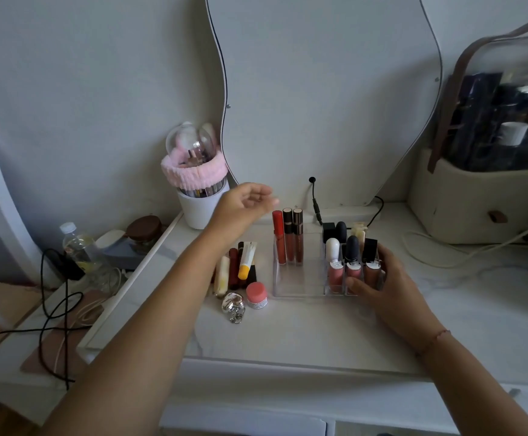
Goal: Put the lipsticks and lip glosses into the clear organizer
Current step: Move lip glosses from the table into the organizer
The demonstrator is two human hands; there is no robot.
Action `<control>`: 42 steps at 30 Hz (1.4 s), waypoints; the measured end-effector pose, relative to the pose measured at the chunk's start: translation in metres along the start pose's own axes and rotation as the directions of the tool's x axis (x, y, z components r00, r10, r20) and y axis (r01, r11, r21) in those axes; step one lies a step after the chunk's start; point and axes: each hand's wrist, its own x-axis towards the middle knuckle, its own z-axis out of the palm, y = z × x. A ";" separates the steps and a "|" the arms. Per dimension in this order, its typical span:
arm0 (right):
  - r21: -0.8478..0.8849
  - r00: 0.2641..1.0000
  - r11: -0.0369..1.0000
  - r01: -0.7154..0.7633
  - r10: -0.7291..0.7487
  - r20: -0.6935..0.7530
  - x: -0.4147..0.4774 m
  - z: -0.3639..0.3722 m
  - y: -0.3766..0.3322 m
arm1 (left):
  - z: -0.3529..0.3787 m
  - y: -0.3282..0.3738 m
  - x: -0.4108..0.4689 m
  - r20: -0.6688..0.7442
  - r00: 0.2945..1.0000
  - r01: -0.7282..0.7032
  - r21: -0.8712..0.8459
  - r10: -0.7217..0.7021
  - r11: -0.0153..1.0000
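Note:
The clear organizer (297, 291) stands on the white vanity top. Three tall lip glosses (288, 237) stand upright in its back left compartment. Several lipsticks and pink glosses (350, 256) fill its right compartments. My right hand (385, 278) grips the organizer's right front corner. My left hand (243, 206) hovers above the table just left of the tall glosses, fingers loosely apart and holding nothing. A loose pile of tubes (237, 267), one with a yellow cap, lies left of the organizer.
A pink-lidded jar (256, 295) and a silver ring piece (233, 305) lie in front of the pile. A white brush cup with a pink headband (198, 190) stands at the back left. A wavy mirror (325, 89), a cable (316, 199) and a beige bag (482, 199) stand behind.

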 end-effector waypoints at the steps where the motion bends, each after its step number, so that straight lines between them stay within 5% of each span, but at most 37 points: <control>1: -0.002 1.000 1.000 0.001 -0.001 -0.001 0.000 0.000 0.001 | -0.012 -0.006 -0.001 -0.052 0.999 0.017 0.006 -0.016 1.000; 4: -0.002 1.000 1.000 0.010 -0.010 -0.009 0.001 0.001 0.002 | -0.040 -0.032 -0.007 -0.181 0.975 0.138 0.025 -0.131 0.990; 9: 0.001 1.000 1.000 0.017 -0.017 -0.020 0.001 0.001 0.004 | -0.059 -0.082 -0.017 -0.170 0.908 0.418 0.288 -0.384 0.862; 15: 0.002 0.999 1.000 0.029 -0.029 -0.018 0.001 0.001 0.003 | -0.053 -0.103 -0.019 -0.244 0.861 0.508 0.382 -0.445 0.772; 23: 0.007 0.999 1.000 0.029 -0.029 -0.027 0.000 0.002 0.004 | -0.033 -0.086 0.000 -0.226 0.862 0.506 0.439 -0.454 0.742; 30: -0.006 0.999 0.999 0.031 -0.032 -0.029 0.001 0.001 0.005 | -0.040 -0.096 -0.001 -0.237 0.856 0.511 0.260 -0.459 0.819; 42: -0.018 1.000 1.000 0.015 -0.016 -0.021 -0.001 0.001 0.002 | -0.056 -0.040 0.003 -0.396 0.898 0.200 -0.024 -0.193 0.980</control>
